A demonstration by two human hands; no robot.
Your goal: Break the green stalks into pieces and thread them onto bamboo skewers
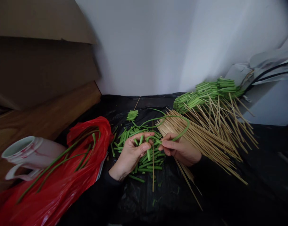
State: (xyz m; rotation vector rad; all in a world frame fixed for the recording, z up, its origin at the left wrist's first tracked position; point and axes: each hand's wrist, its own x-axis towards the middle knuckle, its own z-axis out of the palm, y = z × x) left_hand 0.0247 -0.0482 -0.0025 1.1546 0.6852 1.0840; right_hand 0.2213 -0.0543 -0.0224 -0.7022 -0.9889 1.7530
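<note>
My left hand (132,152) is closed on short cut green stem pieces, over a pile of cut pieces (150,167). Beside it, my right hand (180,149) pinches a long green stem (186,127) that loops up and back to the left. One end of this stem lies between the two hands. A thin wooden skewer (153,175) stretches down from between the hands; whether fingers hold it is unclear. Behind the pile is a skewer threaded with a row of green pieces (132,115).
Bare skewers (205,144) lie fanned at the right, with stacked threaded green skewers (208,92) behind them. At the left are a red plastic bag (80,182) with long stems and a tipped white pitcher (43,153). A white wall (144,47) rises behind.
</note>
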